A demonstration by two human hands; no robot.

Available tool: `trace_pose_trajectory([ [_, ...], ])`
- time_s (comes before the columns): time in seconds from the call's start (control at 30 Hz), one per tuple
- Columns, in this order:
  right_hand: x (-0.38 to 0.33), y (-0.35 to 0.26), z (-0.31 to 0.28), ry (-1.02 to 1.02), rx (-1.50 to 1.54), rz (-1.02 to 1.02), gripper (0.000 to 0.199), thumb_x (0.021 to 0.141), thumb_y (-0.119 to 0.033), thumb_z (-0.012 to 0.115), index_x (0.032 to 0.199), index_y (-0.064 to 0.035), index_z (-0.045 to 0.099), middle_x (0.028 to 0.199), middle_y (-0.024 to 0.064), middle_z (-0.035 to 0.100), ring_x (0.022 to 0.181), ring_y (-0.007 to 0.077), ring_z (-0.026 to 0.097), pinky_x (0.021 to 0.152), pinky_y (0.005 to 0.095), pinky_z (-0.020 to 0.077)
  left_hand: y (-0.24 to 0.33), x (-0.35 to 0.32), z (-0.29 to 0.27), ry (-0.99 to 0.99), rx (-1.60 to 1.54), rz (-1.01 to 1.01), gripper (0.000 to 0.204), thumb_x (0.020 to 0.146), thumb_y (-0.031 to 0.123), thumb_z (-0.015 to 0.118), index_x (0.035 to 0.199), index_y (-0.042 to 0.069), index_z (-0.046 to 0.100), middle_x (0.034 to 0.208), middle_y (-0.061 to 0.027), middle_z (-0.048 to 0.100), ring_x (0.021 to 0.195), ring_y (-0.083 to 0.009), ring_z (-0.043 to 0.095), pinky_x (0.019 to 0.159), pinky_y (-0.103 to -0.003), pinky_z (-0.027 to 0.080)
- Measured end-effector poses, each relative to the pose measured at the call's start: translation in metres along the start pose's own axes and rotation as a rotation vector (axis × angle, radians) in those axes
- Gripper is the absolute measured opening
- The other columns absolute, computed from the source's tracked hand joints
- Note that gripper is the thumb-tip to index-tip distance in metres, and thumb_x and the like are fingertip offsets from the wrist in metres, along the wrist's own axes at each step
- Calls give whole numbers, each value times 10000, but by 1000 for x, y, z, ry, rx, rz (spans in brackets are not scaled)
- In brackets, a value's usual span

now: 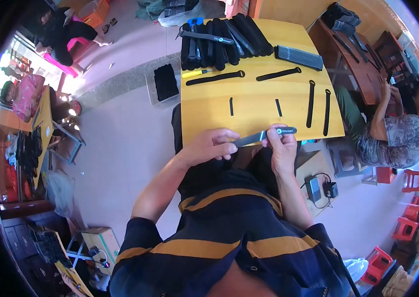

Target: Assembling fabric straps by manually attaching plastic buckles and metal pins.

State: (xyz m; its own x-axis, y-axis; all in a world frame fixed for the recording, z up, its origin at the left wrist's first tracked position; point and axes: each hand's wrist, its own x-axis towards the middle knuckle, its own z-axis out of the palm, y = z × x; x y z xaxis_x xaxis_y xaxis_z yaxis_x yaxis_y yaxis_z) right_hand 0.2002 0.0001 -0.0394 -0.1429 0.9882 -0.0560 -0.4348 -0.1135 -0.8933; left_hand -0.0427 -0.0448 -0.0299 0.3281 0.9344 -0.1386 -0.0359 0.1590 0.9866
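A dark grey strap with a rounded, printed end stretches between my hands at the table's near edge. My left hand pinches its left end between thumb and fingers. Closer to the printed end, my right hand grips it with the thumb on top. Beyond my hands, two short black strips lie apart on the yellow table. Black straps with a ring at one end lie singly: one far left, one farther right, and two side by side at the right.
Several black straps are heaped at the table's far side, beside a stack of grey strips. A yellow-handled tool lies before the heap. Left of the table stands a container of black pieces. A person sits at the right.
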Motion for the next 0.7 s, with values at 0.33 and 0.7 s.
trace_pose_trajectory([
  [0.33, 30, 2, -14, 20, -260, -47, 198, 1029, -230, 677, 1029, -32, 666, 831, 9, 663, 714, 88, 628, 674, 235, 518, 3, 11, -20, 302, -4, -115, 112, 975, 155, 693, 959, 44, 690, 776, -12, 679, 609, -64, 602, 577, -221, 504],
  [0.7, 129, -5, -56, -136, -585, 19, 185, 1001, -206, 669, 923, -40, 695, 701, -25, 642, 613, 61, 595, 578, 230, 480, 3, 77, -60, 396, 2, -126, 157, 978, 165, 672, 939, 16, 706, 764, -34, 696, 576, -82, 592, 527, -235, 486],
])
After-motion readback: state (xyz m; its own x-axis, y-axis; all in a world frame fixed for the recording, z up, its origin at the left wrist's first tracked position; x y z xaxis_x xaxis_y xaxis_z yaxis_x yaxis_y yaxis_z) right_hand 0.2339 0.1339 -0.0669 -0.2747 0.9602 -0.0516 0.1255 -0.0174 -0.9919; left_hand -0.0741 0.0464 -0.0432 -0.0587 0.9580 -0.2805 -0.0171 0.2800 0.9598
